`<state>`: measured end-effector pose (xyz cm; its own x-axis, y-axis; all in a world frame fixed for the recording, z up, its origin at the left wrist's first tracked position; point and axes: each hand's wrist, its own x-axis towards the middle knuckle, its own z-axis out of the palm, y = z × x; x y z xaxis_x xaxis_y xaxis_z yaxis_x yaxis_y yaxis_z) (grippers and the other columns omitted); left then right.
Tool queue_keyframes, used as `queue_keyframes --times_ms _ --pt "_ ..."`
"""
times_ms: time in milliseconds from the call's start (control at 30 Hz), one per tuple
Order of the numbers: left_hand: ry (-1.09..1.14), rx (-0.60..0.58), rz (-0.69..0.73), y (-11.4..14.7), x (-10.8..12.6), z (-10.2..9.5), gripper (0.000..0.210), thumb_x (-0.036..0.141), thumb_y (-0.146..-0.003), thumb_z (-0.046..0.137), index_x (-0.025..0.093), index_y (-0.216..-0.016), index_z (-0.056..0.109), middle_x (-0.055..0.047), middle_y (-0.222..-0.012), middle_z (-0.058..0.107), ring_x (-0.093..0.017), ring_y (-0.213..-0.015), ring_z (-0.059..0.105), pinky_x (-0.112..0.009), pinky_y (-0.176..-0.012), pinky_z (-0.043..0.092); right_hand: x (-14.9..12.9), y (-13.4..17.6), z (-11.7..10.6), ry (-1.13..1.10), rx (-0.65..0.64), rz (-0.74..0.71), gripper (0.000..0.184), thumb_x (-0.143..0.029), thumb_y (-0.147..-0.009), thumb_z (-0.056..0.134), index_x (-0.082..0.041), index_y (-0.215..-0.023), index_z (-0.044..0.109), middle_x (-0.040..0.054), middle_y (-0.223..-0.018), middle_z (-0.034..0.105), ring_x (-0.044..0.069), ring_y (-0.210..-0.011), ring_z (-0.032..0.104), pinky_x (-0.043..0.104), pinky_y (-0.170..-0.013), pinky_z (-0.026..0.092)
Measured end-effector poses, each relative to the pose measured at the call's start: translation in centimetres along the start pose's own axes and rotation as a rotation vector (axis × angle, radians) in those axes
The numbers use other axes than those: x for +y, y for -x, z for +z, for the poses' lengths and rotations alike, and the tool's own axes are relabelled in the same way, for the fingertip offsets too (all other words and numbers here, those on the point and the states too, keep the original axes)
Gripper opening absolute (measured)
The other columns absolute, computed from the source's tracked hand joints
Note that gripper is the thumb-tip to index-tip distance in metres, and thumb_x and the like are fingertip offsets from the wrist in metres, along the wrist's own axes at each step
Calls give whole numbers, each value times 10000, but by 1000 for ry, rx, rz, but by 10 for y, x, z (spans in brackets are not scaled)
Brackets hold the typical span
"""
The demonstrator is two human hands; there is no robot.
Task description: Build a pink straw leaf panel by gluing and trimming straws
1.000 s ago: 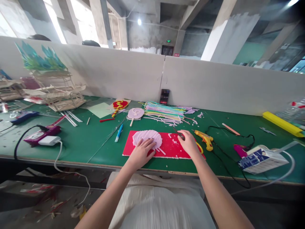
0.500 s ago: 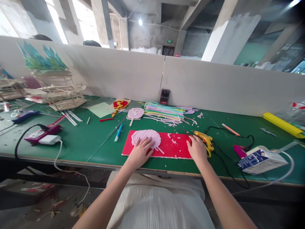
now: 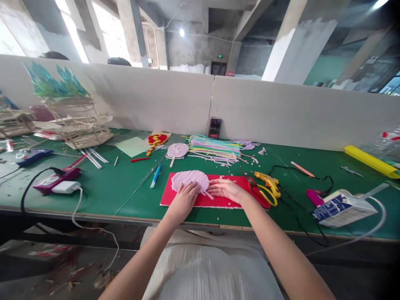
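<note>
A pale pink oval piece made of ridged strips (image 3: 187, 179) lies on a red board (image 3: 170, 198), with a few strip ends jutting from its lower right. My left hand (image 3: 185, 201) rests flat on its lower edge, fingers stretched out. From the right, my right hand (image 3: 229, 190) reaches in over the board, fingers extended and the tips at the oval's right edge; whether they touch it I cannot tell. Neither hand appears to grip anything. Yellow-handled scissors (image 3: 269, 196) lie at the board's right end, beside a yellow glue gun (image 3: 268, 181).
Behind the board lies a pile of coloured strips (image 3: 215, 146) near a pink fan-shaped piece (image 3: 177, 151) and a red-and-yellow one (image 3: 157, 139). A blue pen (image 3: 155, 176) is left of the board. Power strips (image 3: 56, 180), cables and a carton (image 3: 345, 210) flank the work area.
My right hand has left the scissors at the board's right end and moved left to the pink oval. The scissors now lie uncovered. My left hand stays on the oval.
</note>
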<state>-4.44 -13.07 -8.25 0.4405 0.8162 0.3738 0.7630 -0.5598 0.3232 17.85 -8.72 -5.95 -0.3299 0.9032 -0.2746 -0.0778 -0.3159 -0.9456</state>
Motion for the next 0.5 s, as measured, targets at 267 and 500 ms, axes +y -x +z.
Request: queue_keyframes --times_ms 267,500 --pt "-14 -49 -30 -1 3 -1 397 215 -974 276 163 -1263 544 -112 -1363 540 -250 -1284 468 -508 -1099 312 -15 -8 -23 -49 249 -133 280 -128 -777 570 -233 -1026 648 73 -1203 658 221 -1132 609 394 -961 514" --pt "-3 -30 -26 -1 0 1 389 218 -972 288 188 -1259 548 -106 -1356 548 -247 -1270 485 -513 -1095 315 -9 -10 -39 2 458 -217 200 -148 -792 562 -217 -967 631 62 -1055 714 199 -1121 612 389 -960 492"
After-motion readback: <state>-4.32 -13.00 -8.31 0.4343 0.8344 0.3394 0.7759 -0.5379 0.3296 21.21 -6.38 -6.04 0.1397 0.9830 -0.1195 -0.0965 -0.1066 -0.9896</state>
